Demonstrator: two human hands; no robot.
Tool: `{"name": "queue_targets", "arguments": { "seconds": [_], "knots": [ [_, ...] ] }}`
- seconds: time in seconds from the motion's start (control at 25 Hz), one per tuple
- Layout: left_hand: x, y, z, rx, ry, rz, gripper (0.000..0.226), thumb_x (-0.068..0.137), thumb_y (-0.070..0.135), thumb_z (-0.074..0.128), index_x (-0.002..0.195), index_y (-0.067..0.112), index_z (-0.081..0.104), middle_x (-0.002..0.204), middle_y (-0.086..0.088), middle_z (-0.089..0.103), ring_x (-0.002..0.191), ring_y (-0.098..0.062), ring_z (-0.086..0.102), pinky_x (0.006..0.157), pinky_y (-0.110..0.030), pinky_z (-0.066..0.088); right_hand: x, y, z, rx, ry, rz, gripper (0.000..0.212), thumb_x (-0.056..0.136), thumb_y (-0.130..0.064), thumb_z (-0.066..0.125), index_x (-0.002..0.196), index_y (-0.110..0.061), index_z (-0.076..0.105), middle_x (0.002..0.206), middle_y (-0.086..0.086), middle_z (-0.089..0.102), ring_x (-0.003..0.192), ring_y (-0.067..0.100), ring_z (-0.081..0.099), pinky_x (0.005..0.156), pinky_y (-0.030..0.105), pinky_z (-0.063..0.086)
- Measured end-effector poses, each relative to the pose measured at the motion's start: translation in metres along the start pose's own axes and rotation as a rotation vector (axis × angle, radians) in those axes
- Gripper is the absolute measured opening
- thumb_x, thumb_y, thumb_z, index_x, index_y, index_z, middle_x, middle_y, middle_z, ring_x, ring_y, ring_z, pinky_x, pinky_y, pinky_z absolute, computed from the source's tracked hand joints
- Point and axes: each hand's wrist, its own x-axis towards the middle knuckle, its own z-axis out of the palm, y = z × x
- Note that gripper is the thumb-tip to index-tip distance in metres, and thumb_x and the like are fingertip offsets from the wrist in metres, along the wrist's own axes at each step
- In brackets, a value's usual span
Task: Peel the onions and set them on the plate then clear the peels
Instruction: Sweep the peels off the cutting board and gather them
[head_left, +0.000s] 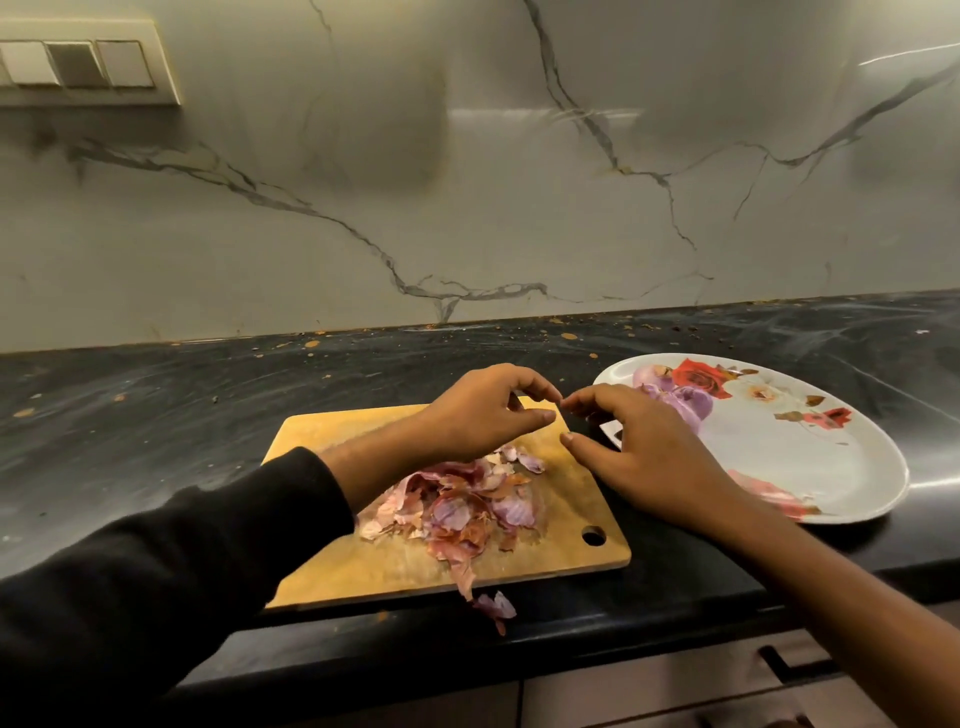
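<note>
a black stone counter (156, 415) is backed by veined marble wall (467, 182). at centre, peels (457, 504) are heaped on a wooden board (545, 551). peeled onions (685, 400) lie on the flowered plate (831, 467) at right. left hand (483, 410) and right hand (649, 452) are loosely curled, grasping nothing.

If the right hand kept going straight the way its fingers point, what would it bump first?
Probably the left hand. The right hand points leftward over the wooden chopping board's far corner, fingertips nearly meeting the left hand's. How deep the gap between them runs is unclear.
</note>
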Motion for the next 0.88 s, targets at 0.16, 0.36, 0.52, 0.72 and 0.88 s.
{"name": "queue_targets", "arguments": {
  "seconds": [0.16,0.36,0.52,0.72,0.88],
  "knots": [
    [-0.031,-0.017,-0.021,-0.013,0.047,-0.05,0.029,0.096,0.029,0.062,0.126,0.027,0.062,0.122,0.013,0.061,0.104,-0.002,0.058,0.084,-0.019,0.05,-0.005,-0.015,0.014,0.03,-0.056,-0.048,0.035,0.093,-0.034,0.066,0.127,-0.026,0.061,0.121,-0.011,0.062,0.107,0.004,0.057,0.09,0.022,0.051],
    [-0.076,-0.036,-0.031,-0.041,0.106,-0.134,0.029,0.096,0.033,0.061,0.125,0.031,0.06,0.123,0.016,0.059,0.11,0.0,0.057,0.09,-0.025,0.051,-0.014,-0.022,0.032,0.036,-0.083,-0.062,0.03,0.094,-0.034,0.066,0.123,-0.027,0.064,0.118,-0.015,0.06,0.103,-0.004,0.051,0.078,0.001,0.035],
    [-0.103,-0.043,-0.032,-0.063,0.159,-0.163,0.031,0.095,0.035,0.061,0.125,0.032,0.058,0.123,0.019,0.058,0.111,0.003,0.056,0.092,-0.025,0.05,-0.022,-0.03,0.038,0.076,-0.104,-0.078,0.03,0.094,-0.034,0.065,0.124,-0.028,0.063,0.12,-0.014,0.062,0.108,-0.002,0.054,0.087,0.006,0.038],
    [-0.131,-0.04,-0.024,-0.052,0.201,-0.132,0.037,0.095,0.031,0.062,0.131,0.028,0.054,0.129,0.014,0.057,0.115,0.001,0.054,0.096,-0.018,0.047,-0.032,-0.038,0.04,0.12,-0.114,-0.081,0.036,0.093,-0.039,0.066,0.126,-0.028,0.061,0.123,-0.013,0.062,0.108,-0.004,0.054,0.083,0.002,0.037],
    [-0.152,-0.035,-0.012,0.11,0.245,-0.03,0.047,0.093,0.038,0.064,0.137,0.026,0.052,0.138,0.015,0.048,0.125,0.003,0.043,0.105,-0.012,0.034,-0.046,-0.046,0.036,0.143,-0.207,-0.195,0.049,0.086,-0.051,0.068,0.129,-0.031,0.057,0.126,-0.017,0.056,0.115,-0.012,0.049,0.092,0.001,0.036]
  ]
}}
